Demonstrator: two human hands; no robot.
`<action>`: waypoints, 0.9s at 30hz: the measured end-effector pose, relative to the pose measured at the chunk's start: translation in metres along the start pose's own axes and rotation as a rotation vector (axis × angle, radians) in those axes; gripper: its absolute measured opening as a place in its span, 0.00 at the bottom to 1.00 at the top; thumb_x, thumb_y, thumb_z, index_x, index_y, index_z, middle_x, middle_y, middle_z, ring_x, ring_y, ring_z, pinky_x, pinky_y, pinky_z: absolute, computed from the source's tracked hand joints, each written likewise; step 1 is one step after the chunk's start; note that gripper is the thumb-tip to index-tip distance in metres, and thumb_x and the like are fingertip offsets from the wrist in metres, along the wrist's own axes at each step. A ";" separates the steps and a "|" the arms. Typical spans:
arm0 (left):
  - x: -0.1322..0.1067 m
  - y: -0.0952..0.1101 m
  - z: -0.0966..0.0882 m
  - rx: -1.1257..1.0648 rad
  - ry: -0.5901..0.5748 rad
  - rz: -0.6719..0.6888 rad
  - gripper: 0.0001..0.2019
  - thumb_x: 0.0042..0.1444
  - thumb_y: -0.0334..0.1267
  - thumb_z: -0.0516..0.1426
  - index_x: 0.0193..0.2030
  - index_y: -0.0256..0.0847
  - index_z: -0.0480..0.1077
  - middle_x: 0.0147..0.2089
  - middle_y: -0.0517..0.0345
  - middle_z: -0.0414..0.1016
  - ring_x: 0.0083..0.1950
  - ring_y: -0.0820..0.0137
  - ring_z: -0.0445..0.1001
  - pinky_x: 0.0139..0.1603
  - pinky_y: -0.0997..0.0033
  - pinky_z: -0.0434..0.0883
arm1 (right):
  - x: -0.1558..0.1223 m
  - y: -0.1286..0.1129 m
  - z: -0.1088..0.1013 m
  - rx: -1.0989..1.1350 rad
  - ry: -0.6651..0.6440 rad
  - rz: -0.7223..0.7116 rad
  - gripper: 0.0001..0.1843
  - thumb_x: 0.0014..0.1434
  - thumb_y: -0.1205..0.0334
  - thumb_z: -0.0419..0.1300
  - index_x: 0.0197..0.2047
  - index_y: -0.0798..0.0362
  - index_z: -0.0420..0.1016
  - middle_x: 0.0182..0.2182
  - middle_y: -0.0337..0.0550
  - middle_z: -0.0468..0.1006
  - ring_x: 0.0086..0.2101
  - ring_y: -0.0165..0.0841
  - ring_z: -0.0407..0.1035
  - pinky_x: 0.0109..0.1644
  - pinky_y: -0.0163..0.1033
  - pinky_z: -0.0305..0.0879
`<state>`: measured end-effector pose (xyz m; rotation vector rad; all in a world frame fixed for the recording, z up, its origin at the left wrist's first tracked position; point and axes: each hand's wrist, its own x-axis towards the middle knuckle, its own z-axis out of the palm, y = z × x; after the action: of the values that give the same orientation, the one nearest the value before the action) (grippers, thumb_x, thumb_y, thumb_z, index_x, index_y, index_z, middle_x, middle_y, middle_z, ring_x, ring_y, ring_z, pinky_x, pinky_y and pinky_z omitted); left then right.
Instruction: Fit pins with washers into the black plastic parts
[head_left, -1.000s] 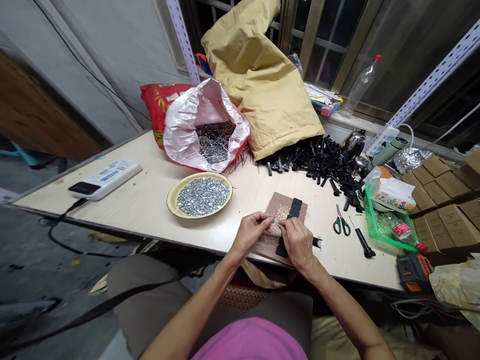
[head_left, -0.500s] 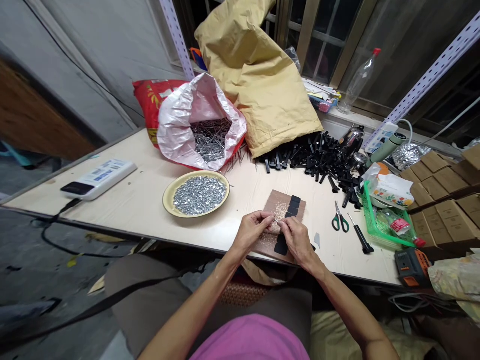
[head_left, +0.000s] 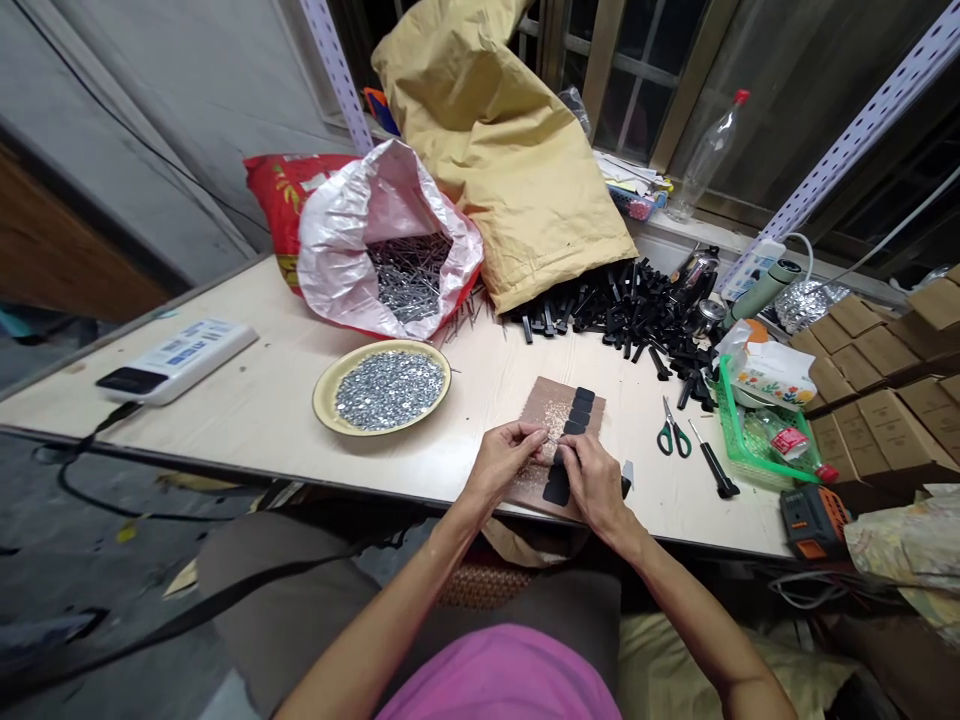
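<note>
My left hand [head_left: 504, 458] is closed in a pinch above a brown board [head_left: 541, 402] near the table's front edge. Facing it, my right hand [head_left: 596, 480] pinches too, and the fingertips almost meet. Something thin and pale shows between them, too small to name. Small pale bits lie scattered on the board. A row of black rounded pieces [head_left: 582, 408] runs along its right side, partly covered by my right hand. Just right of that hand lies a small grey flat piece [head_left: 628, 472], with something black beside it.
Left of the board is a yellowish bowl [head_left: 321, 400] of small metal pieces. Behind stand an open red-and-white sack [head_left: 330, 250] of nail-like rods and a tan sack [head_left: 517, 170] by black parts [head_left: 637, 305]. Scissors [head_left: 673, 432], a screwdriver-like tool [head_left: 712, 460] and a green basket [head_left: 739, 440] are rightward.
The camera view has shifted slightly, so the table's things appear a little further left. My hands keep nearly the same pinching pose over the board.
</note>
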<state>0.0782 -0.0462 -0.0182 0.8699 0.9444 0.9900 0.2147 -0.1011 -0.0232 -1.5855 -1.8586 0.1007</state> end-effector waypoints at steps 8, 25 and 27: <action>0.002 -0.011 -0.005 0.087 -0.023 0.030 0.25 0.42 0.49 0.64 0.45 0.36 0.72 0.29 0.59 0.74 0.25 0.74 0.71 0.27 0.73 0.70 | 0.003 0.023 -0.011 -0.066 -0.022 0.042 0.12 0.66 0.61 0.49 0.39 0.50 0.74 0.34 0.40 0.74 0.34 0.30 0.71 0.36 0.33 0.67; 0.007 -0.038 -0.007 0.378 0.164 0.264 0.21 0.49 0.49 0.58 0.46 0.38 0.71 0.31 0.57 0.71 0.25 0.72 0.69 0.22 0.74 0.69 | 0.020 0.079 -0.015 -0.230 -0.158 -0.283 0.13 0.66 0.67 0.50 0.33 0.53 0.73 0.28 0.39 0.71 0.31 0.30 0.63 0.30 0.33 0.60; 0.006 -0.039 -0.007 0.392 0.173 0.277 0.20 0.51 0.48 0.56 0.47 0.38 0.71 0.31 0.58 0.71 0.25 0.73 0.69 0.23 0.74 0.69 | 0.000 0.070 -0.012 -0.164 -0.244 -0.447 0.15 0.67 0.67 0.47 0.34 0.53 0.73 0.28 0.39 0.71 0.31 0.30 0.63 0.31 0.33 0.61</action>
<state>0.0846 -0.0511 -0.0573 1.2841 1.2120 1.1495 0.2804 -0.0873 -0.0469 -1.2649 -2.4232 -0.0630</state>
